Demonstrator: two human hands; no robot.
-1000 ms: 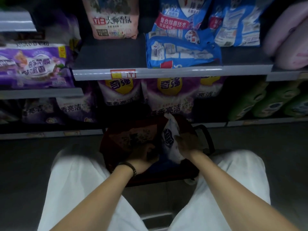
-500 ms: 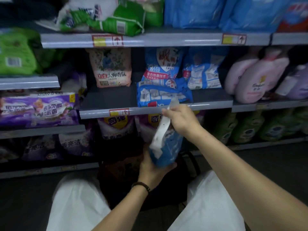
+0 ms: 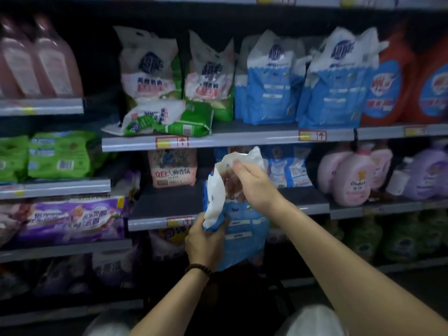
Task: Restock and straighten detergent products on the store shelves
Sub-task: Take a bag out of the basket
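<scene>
Two bare hands hold one blue and white detergent bag (image 3: 242, 229) upright in front of the middle shelf (image 3: 167, 209). Left hand (image 3: 204, 241) wraps its fingers around the bag's lower left edge. Right hand (image 3: 254, 185) pinches the crumpled white top. Matching blue bags (image 3: 269, 83) stand on the shelf above.
</scene>
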